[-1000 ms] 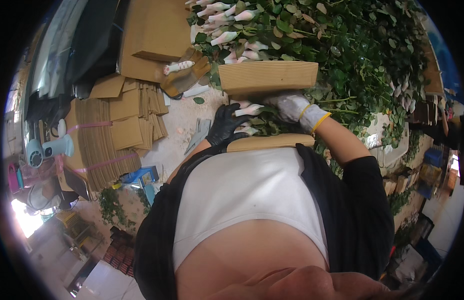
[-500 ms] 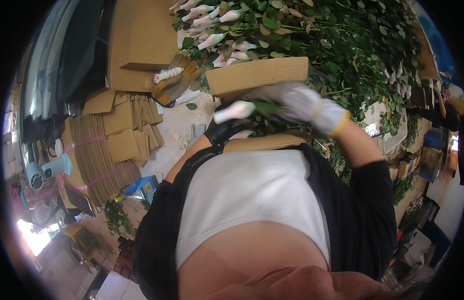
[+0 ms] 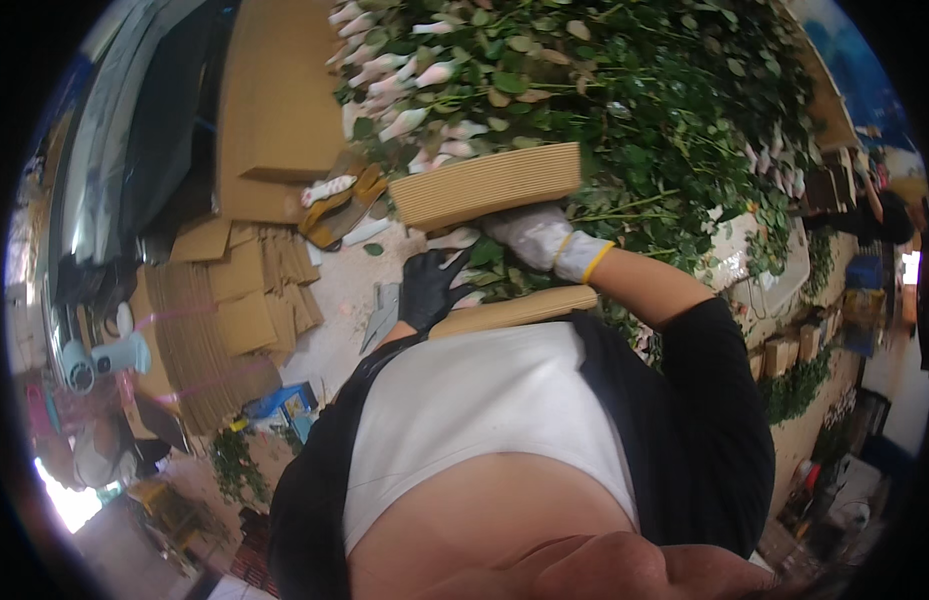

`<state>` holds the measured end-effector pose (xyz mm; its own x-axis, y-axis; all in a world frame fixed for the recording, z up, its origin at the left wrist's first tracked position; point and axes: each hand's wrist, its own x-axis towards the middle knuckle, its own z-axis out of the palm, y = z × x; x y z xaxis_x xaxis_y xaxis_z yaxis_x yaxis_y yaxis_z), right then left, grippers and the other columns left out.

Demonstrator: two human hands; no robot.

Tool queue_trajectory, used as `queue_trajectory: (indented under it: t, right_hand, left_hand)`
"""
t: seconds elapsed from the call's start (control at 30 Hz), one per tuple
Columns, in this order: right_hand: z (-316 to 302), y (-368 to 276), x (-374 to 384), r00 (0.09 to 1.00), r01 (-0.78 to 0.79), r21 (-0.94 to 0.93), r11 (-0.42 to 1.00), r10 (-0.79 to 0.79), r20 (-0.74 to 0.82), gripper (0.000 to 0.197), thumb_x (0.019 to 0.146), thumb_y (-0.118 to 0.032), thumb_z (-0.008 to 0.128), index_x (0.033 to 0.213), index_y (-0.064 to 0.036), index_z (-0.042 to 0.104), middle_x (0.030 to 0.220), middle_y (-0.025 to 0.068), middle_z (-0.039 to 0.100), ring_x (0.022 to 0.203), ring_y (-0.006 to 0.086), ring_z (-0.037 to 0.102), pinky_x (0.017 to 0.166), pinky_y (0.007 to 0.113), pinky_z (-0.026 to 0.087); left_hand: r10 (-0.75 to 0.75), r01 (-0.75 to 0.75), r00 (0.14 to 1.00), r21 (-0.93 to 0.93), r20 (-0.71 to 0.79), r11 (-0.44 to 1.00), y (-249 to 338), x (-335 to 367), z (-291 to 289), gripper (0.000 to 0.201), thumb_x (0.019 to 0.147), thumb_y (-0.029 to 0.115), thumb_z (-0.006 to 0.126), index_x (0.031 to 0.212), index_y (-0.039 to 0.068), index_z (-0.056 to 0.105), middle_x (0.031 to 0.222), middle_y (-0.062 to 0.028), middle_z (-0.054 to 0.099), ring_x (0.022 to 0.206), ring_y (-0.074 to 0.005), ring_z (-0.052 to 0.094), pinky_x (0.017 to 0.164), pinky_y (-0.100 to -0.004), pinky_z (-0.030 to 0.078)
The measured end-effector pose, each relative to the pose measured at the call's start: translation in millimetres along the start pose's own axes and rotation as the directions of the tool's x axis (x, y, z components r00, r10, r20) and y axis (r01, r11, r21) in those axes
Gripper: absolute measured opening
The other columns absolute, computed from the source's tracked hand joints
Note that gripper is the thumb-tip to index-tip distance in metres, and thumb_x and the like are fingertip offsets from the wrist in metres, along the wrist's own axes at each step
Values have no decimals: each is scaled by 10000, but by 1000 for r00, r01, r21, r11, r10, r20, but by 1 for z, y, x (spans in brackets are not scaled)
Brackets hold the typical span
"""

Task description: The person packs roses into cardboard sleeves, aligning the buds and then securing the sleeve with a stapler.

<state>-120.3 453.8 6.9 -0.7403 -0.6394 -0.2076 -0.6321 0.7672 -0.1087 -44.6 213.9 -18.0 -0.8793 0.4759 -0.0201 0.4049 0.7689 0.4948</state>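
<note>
My left hand (image 3: 429, 288), in a black glove, lies by the bud ends between two strips of corrugated cardboard. Its fingers are apart, close to a pale wrapped rose bud (image 3: 454, 238). My right hand (image 3: 534, 238), gloved in grey-white with a yellow cuff edge, reaches in against the far cardboard strip (image 3: 489, 185). That strip's lower edge hides its fingertips, so any grip cannot be made out. Green rose leaves (image 3: 494, 280) lie between the hands. Nearest my body is the other cardboard strip (image 3: 514, 310); another pale bud tip (image 3: 470, 300) shows beside it.
A large heap of leafy rose stems (image 3: 664, 130) covers the far side, with pale wrapped buds (image 3: 384, 85) at its left. To the left are stacked cardboard pieces (image 3: 189, 340), an orange-brown glove (image 3: 334, 220) and a grey metal piece (image 3: 382, 312). Another person (image 3: 879, 215) is at far right.
My right hand has moved left and down toward the cardboard; the wrapped rose it carried now lies lower, between the strips. My left hand shows more fully. The whole view has shifted slightly.
</note>
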Motion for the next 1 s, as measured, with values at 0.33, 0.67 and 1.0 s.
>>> queue_trajectory:
  t: [0.33, 0.67, 1.0]
  right_hand:
    - [-65, 14, -55, 944, -322, 398, 859, 321, 72, 279, 913, -350, 591, 1080, -151, 692, 1014, 168, 696, 833, 345, 680, 733, 469, 535]
    - [-2, 56, -106, 867, -494, 209, 844, 464, 180, 385, 935, -391, 580, 1133, -75, 676, 1074, 182, 704, 959, 372, 676, 835, 450, 541]
    - [-141, 134, 62, 878, -377, 76, 923, 382, -289, 289, 915, -216, 597, 1143, -69, 696, 1147, 184, 690, 1023, 358, 672, 858, 425, 544]
  left_hand:
    - [182, -201, 978, -248, -99, 948, -32, 24, 7, 592, 640, 242, 853, 1195, 137, 676, 1349, -196, 549, 1192, -403, 543, 995, -474, 446]
    - [259, -319, 944, -367, -204, 874, -24, 32, 8, 589, 608, 182, 842, 1176, 127, 696, 1365, -187, 557, 1206, -393, 552, 1000, -465, 460]
    - [226, -289, 952, -362, -207, 886, -23, 26, 4, 600, 606, 131, 847, 1184, 154, 691, 1401, -160, 533, 1216, -382, 532, 988, -469, 460]
